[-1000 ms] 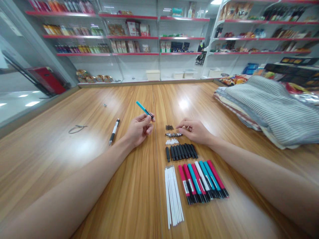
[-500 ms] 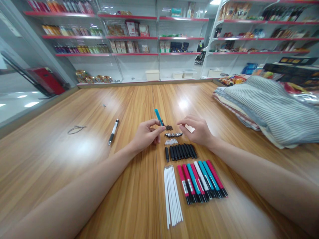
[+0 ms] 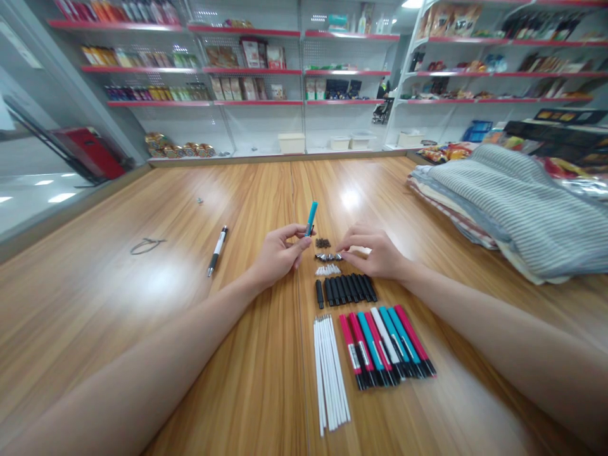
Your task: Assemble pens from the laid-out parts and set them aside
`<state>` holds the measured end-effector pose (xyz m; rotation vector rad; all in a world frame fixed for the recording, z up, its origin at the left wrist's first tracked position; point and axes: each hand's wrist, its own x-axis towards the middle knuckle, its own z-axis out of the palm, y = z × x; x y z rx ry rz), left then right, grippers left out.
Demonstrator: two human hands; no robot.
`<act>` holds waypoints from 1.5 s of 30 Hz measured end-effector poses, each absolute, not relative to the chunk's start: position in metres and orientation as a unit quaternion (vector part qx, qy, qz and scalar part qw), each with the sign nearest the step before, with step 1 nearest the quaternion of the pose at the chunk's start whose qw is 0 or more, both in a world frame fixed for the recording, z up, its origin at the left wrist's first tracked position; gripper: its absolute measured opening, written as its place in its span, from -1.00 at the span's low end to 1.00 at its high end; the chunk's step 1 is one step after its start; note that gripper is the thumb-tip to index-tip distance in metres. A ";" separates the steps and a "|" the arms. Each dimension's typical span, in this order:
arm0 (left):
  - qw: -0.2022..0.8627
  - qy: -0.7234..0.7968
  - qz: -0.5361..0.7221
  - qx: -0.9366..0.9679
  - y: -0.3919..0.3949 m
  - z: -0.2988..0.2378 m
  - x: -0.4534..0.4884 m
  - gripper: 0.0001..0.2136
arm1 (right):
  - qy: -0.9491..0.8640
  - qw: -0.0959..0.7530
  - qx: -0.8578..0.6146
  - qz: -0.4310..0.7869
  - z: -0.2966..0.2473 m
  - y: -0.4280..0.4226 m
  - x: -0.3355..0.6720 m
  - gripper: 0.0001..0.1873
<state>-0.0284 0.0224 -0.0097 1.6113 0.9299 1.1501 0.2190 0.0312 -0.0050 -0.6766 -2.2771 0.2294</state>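
Observation:
My left hand point(image 3: 279, 254) pinches a blue pen barrel point(image 3: 311, 219) and holds it nearly upright above the table. My right hand point(image 3: 375, 253) is pinched down at the right end of a row of small metal tips point(image 3: 327, 257). Behind the tips lies a little heap of dark springs point(image 3: 323, 242). In front of them are short white pieces point(image 3: 327, 270), a row of black caps point(image 3: 346, 289), white refill tubes point(image 3: 329, 372) and red, blue and white pen barrels point(image 3: 386, 346).
A finished black-and-white pen point(image 3: 217, 250) lies to the left on the wooden table point(image 3: 190, 304). A loop of cord point(image 3: 145, 246) lies further left. Folded striped cloths point(image 3: 513, 202) are stacked at the right. Store shelves line the back.
My left hand has swung the blue barrel from pointing left to nearly upright and moved it right. My right hand lifted, then came down onto the row of metal tips.

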 end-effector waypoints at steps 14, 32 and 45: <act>0.470 0.390 0.456 0.648 0.020 -0.007 -0.027 -0.74 | -0.887 0.354 -0.295 0.027 0.000 0.025 0.211 -0.85; 0.473 0.384 0.443 0.658 0.022 -0.008 -0.028 -0.76 | -0.963 0.228 -0.096 0.105 0.030 -0.020 0.180 -0.86; 0.482 0.374 0.452 0.651 0.020 -0.007 -0.025 -0.75 | -0.998 0.066 -0.014 0.021 0.044 -0.060 0.160 -0.87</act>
